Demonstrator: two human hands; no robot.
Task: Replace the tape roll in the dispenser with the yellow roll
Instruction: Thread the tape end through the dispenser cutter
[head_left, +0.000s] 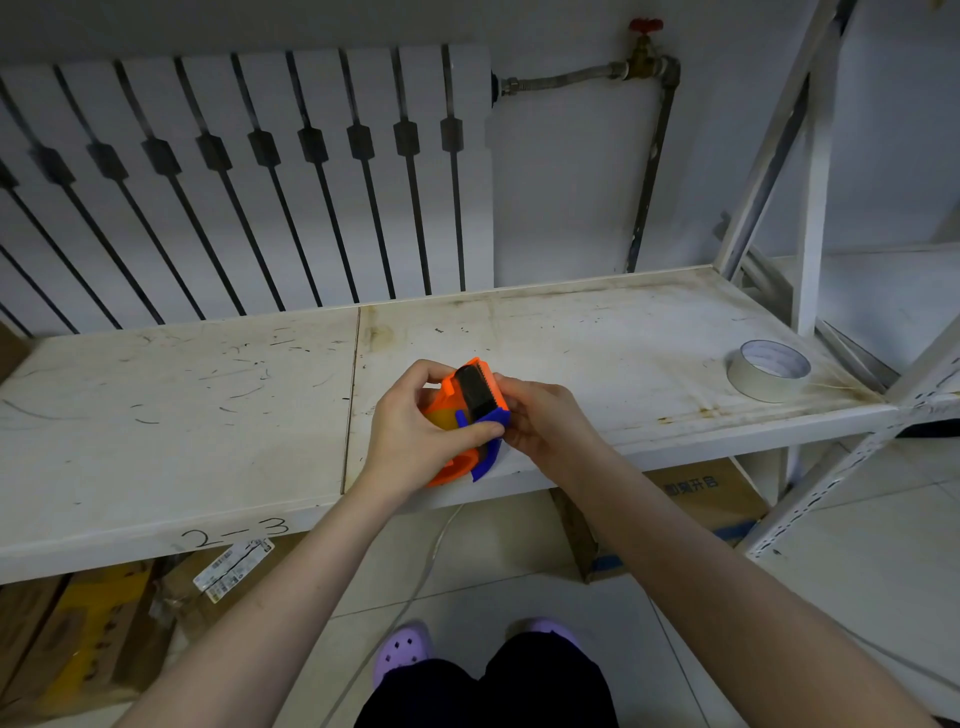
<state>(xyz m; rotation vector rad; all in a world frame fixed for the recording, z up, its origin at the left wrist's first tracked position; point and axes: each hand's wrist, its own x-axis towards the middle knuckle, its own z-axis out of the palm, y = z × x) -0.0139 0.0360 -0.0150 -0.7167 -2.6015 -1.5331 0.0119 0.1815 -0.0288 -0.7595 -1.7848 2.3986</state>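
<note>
Orange tape dispenser (460, 415) sits clamped between left hand (415, 436) and right hand (545, 421), a yellowish roll (441, 418) seemingly already inside.

You see a dispenser (470, 410) of smooth, matt orange and blue plastic with a dark roller. The shelf (208, 415) is painted white metal, dull, scuffed and rust-stained. The pale tape roll (768, 370) looks papery and matt. The boxes (701, 499) below are plain cardboard, and the floor (857, 545) is smooth, faintly glossy tile.
</note>
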